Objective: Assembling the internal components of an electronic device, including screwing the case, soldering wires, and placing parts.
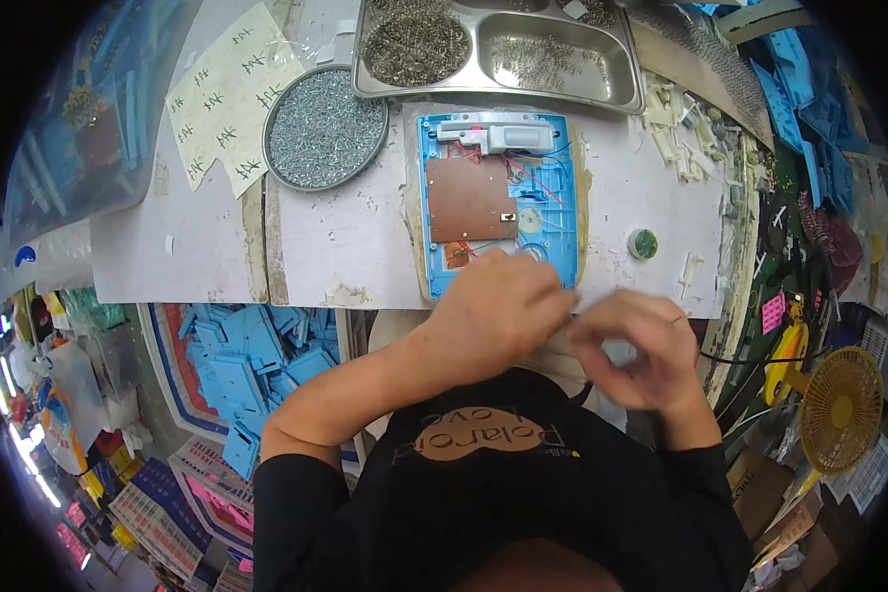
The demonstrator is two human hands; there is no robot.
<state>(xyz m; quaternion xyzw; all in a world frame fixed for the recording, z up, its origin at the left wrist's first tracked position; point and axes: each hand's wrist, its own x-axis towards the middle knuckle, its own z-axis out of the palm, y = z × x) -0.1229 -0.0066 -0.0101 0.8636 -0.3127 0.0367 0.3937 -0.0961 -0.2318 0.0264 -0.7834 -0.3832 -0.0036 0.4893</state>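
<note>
The person's left hand [503, 308] is curled, knuckles up, at the near edge of an open blue case [553, 187]; whether it touches the case cannot be told. Its fingertips are hidden, so it cannot be told whether it grips anything. The right hand [643, 347] is blurred, just beside the left, its thumb and fingers bent round into a loop; whether it holds something small cannot be told either. The case lies on a white table [345, 252], directly beyond the left hand, with its inside facing up. Within it, a brown board [469, 192] fills much of the left half, with a small switch [508, 217] near its lower right corner. Thin red and dark wires [538, 183] run right of the board, and a pale grey module [521, 139] sits along the far end.

Farther off, beyond the left hand and to its left, stands a round dish [318, 187] full of small silvery screws [326, 126], beside a marked sheet [229, 99]. Past the case is a metal tray [476, 74] with small metal parts in its compartments. Beyond the right hand are a small green-topped tub [643, 244] and, farther out, white plastic pieces [683, 128]. A yellow fan [841, 409] stands well to its right. Below table level, left of the left hand, blue plastic parts [252, 345] are heaped in a box [158, 360].
</note>
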